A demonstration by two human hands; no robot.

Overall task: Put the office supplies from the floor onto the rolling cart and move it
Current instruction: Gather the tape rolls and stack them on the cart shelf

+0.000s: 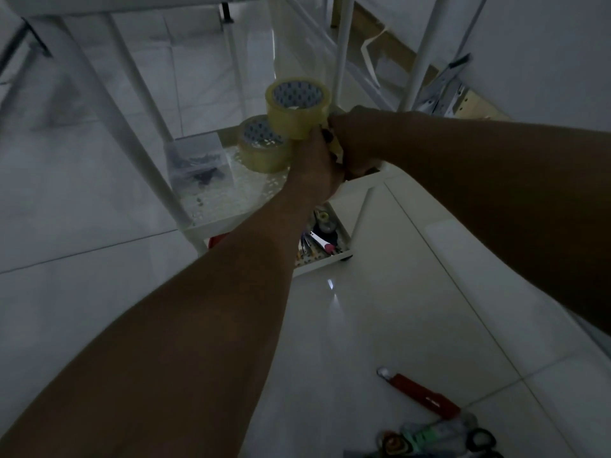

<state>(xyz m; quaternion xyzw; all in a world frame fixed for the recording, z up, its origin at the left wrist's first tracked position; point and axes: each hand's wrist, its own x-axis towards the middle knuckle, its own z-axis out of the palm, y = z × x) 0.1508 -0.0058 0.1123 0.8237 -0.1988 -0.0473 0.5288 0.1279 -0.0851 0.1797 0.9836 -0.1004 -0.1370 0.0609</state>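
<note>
The white rolling cart [211,223] stands ahead with perforated shelves. My left hand [315,166] and my right hand [355,143] meet above its middle shelf. Together they grip a yellowish roll of packing tape [297,109], held up on its side. A second tape roll [261,145] lies just below it on the shelf, next to a clear plastic box of black clips [198,163]. The lower shelf [325,238] holds pens and small items. On the floor near me lie a red utility knife [420,393] and a pile of scissors and coloured supplies [443,439].
White table legs [109,104] slant down to the left of the cart. Metal brackets [443,90] and a wooden board lean against the wall at the back right. Glossy white tiles [363,325] stretch between the cart and the pile.
</note>
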